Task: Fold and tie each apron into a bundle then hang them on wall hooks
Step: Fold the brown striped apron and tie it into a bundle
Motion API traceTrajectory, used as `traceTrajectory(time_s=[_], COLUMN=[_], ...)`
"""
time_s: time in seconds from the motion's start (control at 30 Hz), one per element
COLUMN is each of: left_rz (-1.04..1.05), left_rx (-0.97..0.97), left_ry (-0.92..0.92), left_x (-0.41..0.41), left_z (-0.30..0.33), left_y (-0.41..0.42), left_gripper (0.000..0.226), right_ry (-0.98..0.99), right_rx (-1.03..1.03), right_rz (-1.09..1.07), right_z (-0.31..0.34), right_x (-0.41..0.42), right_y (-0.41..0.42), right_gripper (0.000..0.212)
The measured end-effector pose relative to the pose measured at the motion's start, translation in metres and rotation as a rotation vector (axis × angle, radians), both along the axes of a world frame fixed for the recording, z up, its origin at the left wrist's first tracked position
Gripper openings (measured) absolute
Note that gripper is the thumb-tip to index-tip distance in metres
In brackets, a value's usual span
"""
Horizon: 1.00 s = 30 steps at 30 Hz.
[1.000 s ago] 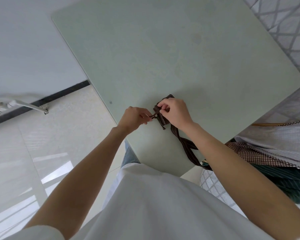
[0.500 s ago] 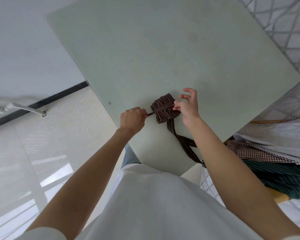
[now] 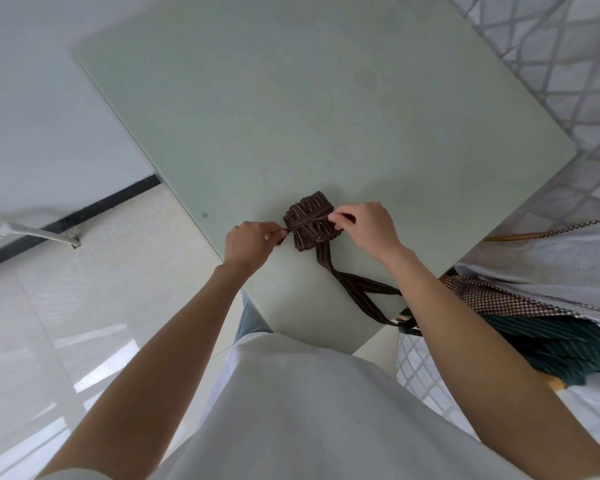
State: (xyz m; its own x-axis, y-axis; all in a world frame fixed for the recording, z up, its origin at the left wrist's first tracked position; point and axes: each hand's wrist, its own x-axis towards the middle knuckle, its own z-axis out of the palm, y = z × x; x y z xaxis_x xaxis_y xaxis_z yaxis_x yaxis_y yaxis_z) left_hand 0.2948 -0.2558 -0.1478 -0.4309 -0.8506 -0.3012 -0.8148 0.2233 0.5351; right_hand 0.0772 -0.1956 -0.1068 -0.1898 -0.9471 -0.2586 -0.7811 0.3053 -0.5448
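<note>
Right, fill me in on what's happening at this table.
A person is tying a brown striped apron into a bundle on the pale green table. The left hand pinches one end of the tie at the bundle's left side, and the right hand pinches the tie at its right side, with the tie running across the bundle. A long strap trails off the near edge. More aprons lie piled to the right, not yet bundled.

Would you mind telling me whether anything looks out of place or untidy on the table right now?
Mostly tidy. The brown striped apron bundle sits on the table, both hands pinching its tie. The one loose end is the long strap loop, which trails off the near table edge towards the other aprons.
</note>
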Motion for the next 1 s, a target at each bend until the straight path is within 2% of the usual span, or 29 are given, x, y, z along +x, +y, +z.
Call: traceTrajectory(time_s=[0.1,0.3,0.37,0.43,0.5,0.57,0.6,0.67,0.73,0.77,0.9,1.0], left_rz=[0.067,0.064,0.03,-0.005,-0.17,-0.497,-0.659,-0.842,-0.824,-0.788,-0.626,-0.39], left_rx=[0.003,0.0,-0.088,-0.259,-0.356,-0.33,-0.286,-0.202,-0.182,-0.192,-0.24,-0.152], left_ry=[-0.009,-0.008,0.047,0.213,0.377,0.413,0.346,0.052,-0.22,-0.258,-0.093,0.064], left_x=[0.001,0.004,0.005,0.001,-0.01,-0.027,-0.035,-0.049,-0.052,-0.051,-0.045,-0.032], left_z=[-0.002,-0.002,0.002,0.009,0.015,0.017,0.017,0.014,0.011,0.012,0.039,0.062], left_y=[-0.001,-0.002,0.004,0.019,0.038,0.062,0.072,0.09,0.096,0.096,0.084,0.062], left_gripper=[0.024,0.022,0.028,0.03,0.026,0.027,0.031,0.045,0.053,0.053,0.023,0.019], right_ry=[0.011,-0.127,-0.16,-0.123,0.034,0.23,0.289,0.297,0.238,0.185,-0.163,-0.335], right_rx=[0.019,0.042,0.046,0.072,0.181,0.303,0.305,0.229,0.183,0.189,0.177,0.084], right_rz=[-0.094,-0.204,-0.182,-0.094,0.064,0.178,0.177,0.085,0.004,-0.009,-0.053,-0.059], right_z=[-0.006,-0.008,-0.003,-0.003,-0.011,-0.022,-0.027,-0.027,-0.018,-0.009,0.037,0.081], right_x=[0.001,-0.003,-0.012,-0.015,-0.01,-0.001,0.002,0.004,0.001,0.0,0.008,0.007], right_y=[-0.004,0.003,0.025,0.057,0.091,0.119,0.128,0.137,0.14,0.139,0.12,0.102], right_gripper=[0.023,0.015,0.022,0.03,0.042,0.049,0.045,0.024,0.008,0.007,0.01,0.026])
